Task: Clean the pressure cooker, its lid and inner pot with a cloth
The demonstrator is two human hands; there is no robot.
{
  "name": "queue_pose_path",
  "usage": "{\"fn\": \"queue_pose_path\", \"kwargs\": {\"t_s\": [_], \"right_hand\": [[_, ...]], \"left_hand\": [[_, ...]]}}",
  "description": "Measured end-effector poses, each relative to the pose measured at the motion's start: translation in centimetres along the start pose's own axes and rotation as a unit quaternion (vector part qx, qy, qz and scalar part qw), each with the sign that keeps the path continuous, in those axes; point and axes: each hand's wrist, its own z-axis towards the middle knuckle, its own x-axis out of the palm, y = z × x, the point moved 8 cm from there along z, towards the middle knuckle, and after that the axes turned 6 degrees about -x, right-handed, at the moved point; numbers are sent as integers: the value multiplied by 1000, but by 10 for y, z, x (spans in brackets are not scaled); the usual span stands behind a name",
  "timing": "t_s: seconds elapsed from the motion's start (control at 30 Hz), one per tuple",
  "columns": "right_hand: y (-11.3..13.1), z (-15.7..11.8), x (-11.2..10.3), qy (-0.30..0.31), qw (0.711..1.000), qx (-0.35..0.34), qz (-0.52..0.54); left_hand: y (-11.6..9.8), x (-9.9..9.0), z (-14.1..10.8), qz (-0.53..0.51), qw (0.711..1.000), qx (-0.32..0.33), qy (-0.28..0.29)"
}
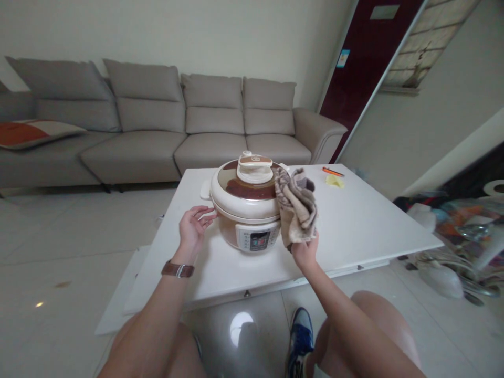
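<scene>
My right hand (305, 251) pinches the bunched cloth (296, 205) against the right side of the cooker (248, 202) on the white table (346, 220), while my left hand (193, 226) (fingers loosely spread) reaches its left side.

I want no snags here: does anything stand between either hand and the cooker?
The bunched cloth held in the right hand comes between that hand and the cooker. Nothing visible stands between the left hand and the cooker.
</scene>
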Motion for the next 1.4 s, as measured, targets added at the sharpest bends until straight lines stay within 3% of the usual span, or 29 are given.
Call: {"fn": "queue_pose_path", "kwargs": {"t_s": [0.1, 0.2, 0.37, 0.57, 0.7, 0.87, 0.97, 1.07, 1.17, 1.3, 1.4], "right_hand": [[-26, -5, -5, -78, 991, 102, 41], [-59, -30, -2, -130, 964, 226, 53], [-96, -67, 15, -139, 896, 400, 132], [-92, -67, 20, -174, 868, 414, 212], [-73, -65, 17, -182, 894, 363, 191], [-30, -49, 1, -154, 955, 243, 69], [5, -29, -3, -107, 986, 131, -5], [37, -4, 4, -31, 997, 34, -63], [63, 22, 21, 82, 982, -23, -170], [100, 44, 58, 241, 901, -85, -350], [143, 44, 100, 319, 853, -201, -362]], "left_hand": [[1, 0, -1, -2, 1000, -6, -6], [1, 1, 0, 5, 1000, -5, -3], [1, 1, 0, 6, 1000, -3, 3], [3, 0, 1, 0, 1000, -8, -2], [2, 0, 0, -3, 1000, -7, -2], [2, 1, 0, -11, 1000, -4, -3], [2, 3, 1, -9, 1000, -3, 0], [1, 4, 1, -9, 1000, 4, 6], [1, 4, 1, -14, 1000, 8, 11], [2, 2, 1, -20, 1000, 4, 22], [4, 2, 6, -34, 999, 3, 25]]}}
